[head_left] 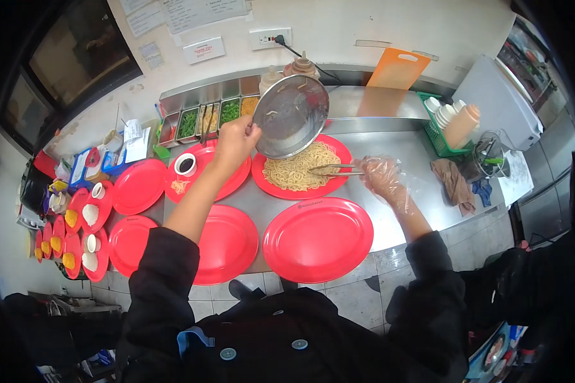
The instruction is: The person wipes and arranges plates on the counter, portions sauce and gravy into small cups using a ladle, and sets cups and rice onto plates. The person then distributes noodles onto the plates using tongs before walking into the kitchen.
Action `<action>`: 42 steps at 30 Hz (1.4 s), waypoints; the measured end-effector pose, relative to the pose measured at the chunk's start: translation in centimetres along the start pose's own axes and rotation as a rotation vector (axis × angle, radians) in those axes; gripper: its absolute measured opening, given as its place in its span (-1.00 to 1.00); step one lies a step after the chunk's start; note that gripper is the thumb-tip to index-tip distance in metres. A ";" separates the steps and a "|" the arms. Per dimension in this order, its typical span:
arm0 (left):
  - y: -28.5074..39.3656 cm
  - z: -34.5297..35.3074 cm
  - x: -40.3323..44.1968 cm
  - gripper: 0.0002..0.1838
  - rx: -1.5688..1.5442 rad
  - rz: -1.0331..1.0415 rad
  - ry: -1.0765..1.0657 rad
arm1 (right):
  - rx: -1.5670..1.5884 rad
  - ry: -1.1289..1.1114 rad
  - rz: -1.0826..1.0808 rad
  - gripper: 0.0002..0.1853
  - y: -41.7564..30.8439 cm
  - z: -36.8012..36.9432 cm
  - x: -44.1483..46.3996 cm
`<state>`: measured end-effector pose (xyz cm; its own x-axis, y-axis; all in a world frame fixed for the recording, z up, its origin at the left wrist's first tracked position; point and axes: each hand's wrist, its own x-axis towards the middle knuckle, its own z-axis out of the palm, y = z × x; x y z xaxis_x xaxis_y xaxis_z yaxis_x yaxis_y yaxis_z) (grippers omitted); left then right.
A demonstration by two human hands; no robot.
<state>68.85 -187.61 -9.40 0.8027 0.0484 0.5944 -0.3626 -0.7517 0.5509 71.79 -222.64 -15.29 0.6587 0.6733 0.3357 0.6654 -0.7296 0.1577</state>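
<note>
My left hand (235, 143) is closed on the rim of a round metal pan (291, 117), which is tilted up with its inside facing me and a few noodle bits stuck in it. Below the pan, a heap of noodles (300, 167) lies on a red oval plate (343, 150). In a clear plastic glove, my right hand (382, 177) grips metal tongs (338, 170), whose tips touch the noodles. Left of them, another red plate (227, 175) bears a cup of dark sauce (185, 165) and some pale shreds (179, 186).
An empty red plate (318, 239) lies nearest me, with more red plates leftward, some with rice. Behind stand metal topping trays (209, 118) and sauce bottles (302, 66). At right are a green basket (436, 135), a brown cloth (453, 185) and an orange board (398, 70).
</note>
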 end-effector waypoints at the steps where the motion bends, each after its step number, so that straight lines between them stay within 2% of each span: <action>1: -0.1 0.2 0.1 -0.87 0.014 0.041 -0.004 | 0.001 0.003 0.003 -0.69 -0.3 -0.7 0.0; 3: 0.0 0.5 0.4 -0.87 0.026 0.080 -0.004 | 0.013 0.049 0.031 -0.71 -1.0 -2.7 -0.1; 7: 0.7 1.1 0.1 -0.87 -0.017 0.132 -0.022 | 0.089 0.063 -0.042 -0.67 -1.7 -1.4 -1.2; 10: 1.2 1.3 0.3 -0.88 -0.005 0.173 -0.024 | 0.005 -0.036 0.020 -0.62 -1.1 -2.0 -1.7; 12: 1.3 1.4 0.0 -0.88 0.005 0.172 -0.032 | 0.045 0.044 0.089 -0.60 -0.7 -2.6 -2.5; 14: 1.1 2.1 -0.7 -0.89 0.039 0.374 -0.038 | 0.042 0.046 0.128 -0.59 -1.3 -4.6 -2.9; 18: 0.6 2.9 -2.0 -0.90 0.073 0.369 0.049 | 0.069 0.115 0.224 -0.51 -0.5 -2.2 -4.8; 20: 0.5 2.8 -3.0 -0.90 0.013 0.079 0.108 | 0.157 0.032 0.358 -0.47 -1.1 -1.7 -6.0; 22: -2.4 4.5 -4.8 -0.90 -0.267 -0.295 0.154 | 0.418 -0.147 0.538 -0.49 -1.6 -0.2 -6.8; 23: -0.9 2.7 -5.6 -0.91 -0.491 -0.494 0.117 | 0.580 -0.124 0.443 -0.54 -2.6 -1.1 -6.4; 24: -0.6 2.0 -6.6 -0.90 -0.695 -0.602 0.210 | 0.880 -0.382 0.638 -0.60 -3.8 -2.6 -5.2; 25: -1.4 1.6 -8.1 -0.88 -0.789 -0.616 0.266 | 1.107 -0.328 0.702 -0.61 -6.3 -4.6 -5.1; 26: -1.4 0.8 -9.3 -0.88 -0.862 -0.752 0.321 | 1.289 -0.326 0.763 -0.58 -7.7 -4.7 -5.0; 27: -1.5 -0.5 -10.7 -0.87 -1.076 -0.874 0.383 | 1.381 -0.352 0.765 -0.63 -9.1 -4.8 -5.4; 28: -1.6 -2.4 -12.4 -0.87 -1.193 -0.912 0.429 | 1.470 -0.374 0.783 -0.66 -10.4 -4.8 -5.3; 29: -1.5 -4.1 -14.1 -0.87 -1.319 -0.944 0.455 | 1.576 -0.393 0.907 -0.65 -12.9 -5.0 -4.5; 30: -1.2 -5.9 -15.8 -0.86 -1.288 -0.957 0.539 | 1.670 -0.404 1.048 -0.64 -15.4 -5.6 -4.1; 32: -0.4 -10.5 -19.4 -0.87 -1.177 -0.960 0.655 | 2.005 -0.498 0.791 -0.60 -19.4 -6.0 -3.1; 34: 0.3 -15.7 -23.1 -0.88 -1.062 -0.945 0.800 | 2.144 -0.691 0.799 -0.59 -23.9 -6.5 -1.8; 39: 2.1 -26.3 -35.1 -0.88 -0.871 -0.901 1.193 | 2.007 -1.162 0.490 -0.66 -36.4 -6.2 2.3; 42: 3.8 -30.8 -43.9 -0.88 -0.700 -0.977 1.427 | 1.892 -1.406 0.219 -0.71 -45.9 -7.0 4.2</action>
<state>17.64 -172.29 -15.38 0.0022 0.9644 -0.2644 -0.4782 0.2332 0.8467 41.55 -187.11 -14.60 -0.0574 0.8677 -0.4939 -0.4890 -0.4557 -0.7438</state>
